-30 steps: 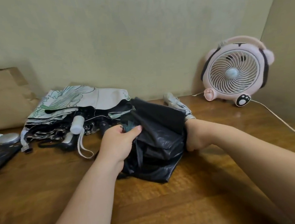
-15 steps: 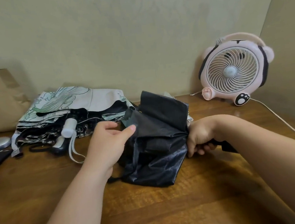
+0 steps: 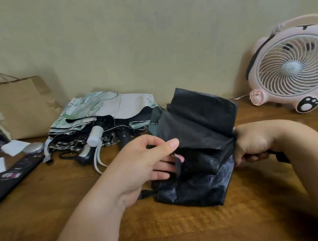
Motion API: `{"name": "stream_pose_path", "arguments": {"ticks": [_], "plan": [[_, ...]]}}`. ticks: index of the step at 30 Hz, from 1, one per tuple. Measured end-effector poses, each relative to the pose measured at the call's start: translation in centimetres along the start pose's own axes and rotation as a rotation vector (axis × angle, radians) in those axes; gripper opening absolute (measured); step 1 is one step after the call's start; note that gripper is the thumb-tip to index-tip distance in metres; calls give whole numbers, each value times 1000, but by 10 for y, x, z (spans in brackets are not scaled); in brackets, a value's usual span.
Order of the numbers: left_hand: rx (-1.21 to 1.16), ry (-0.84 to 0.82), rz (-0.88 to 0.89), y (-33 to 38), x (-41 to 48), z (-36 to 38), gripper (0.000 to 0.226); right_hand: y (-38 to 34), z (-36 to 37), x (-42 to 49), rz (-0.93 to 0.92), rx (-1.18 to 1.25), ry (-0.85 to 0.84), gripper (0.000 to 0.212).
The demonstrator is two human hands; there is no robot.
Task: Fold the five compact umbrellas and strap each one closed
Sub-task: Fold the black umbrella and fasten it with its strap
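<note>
A black compact umbrella [image 3: 198, 147] lies across the wooden table [image 3: 46, 195] in the middle, its canopy loose and bunched in flaps. My right hand [image 3: 251, 143] grips its handle at the right end, fingers curled round it. My left hand [image 3: 146, 165] is at the canopy's left side, thumb over a fold and fingers under a thin black strap. Behind, to the left, lies a pile of other unfolded umbrellas: a white one with green flower print [image 3: 104, 107] on top, a black patterned one below, and a white handle [image 3: 95, 134] sticking out.
A pink and white desk fan [image 3: 291, 66] stands at the back right with its cord on the table. A brown paper bag [image 3: 18, 106] leans at the back left. A dark phone [image 3: 10, 177], a round silver tin [image 3: 33, 148] and white paper lie at the left edge.
My right hand pulled the umbrella's handle to the right and the canopy lifted and spread. My left hand shifted from pinching the top fold to holding lower at the canopy's left side.
</note>
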State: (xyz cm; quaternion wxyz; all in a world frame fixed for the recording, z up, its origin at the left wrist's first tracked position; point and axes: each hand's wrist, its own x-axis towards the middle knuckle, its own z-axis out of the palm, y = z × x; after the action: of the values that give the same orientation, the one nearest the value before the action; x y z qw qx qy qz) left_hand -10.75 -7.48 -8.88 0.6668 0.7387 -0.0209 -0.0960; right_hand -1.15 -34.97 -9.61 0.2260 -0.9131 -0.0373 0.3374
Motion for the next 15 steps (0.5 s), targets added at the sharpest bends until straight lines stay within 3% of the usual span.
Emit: {"name": "stream_pose_path", "arguments": {"ticks": [3,6,9,11,15], "plan": [[-100,-35,-7,0,-2,4,36,4,2,1,-36,31,65,25],[-262,44,70,-3,0,16,20,8,4,-1,-49,24,91,39],[-281,153,203,1,5,23,14,-3,-2,-9,-59,-18,171,30],[-275,180,302,17,7,25,12,-18,-16,-24,-72,-100,313,16],[-243,199,513,71,7,27,13,-54,-64,-66,-116,-336,811,22]]}}
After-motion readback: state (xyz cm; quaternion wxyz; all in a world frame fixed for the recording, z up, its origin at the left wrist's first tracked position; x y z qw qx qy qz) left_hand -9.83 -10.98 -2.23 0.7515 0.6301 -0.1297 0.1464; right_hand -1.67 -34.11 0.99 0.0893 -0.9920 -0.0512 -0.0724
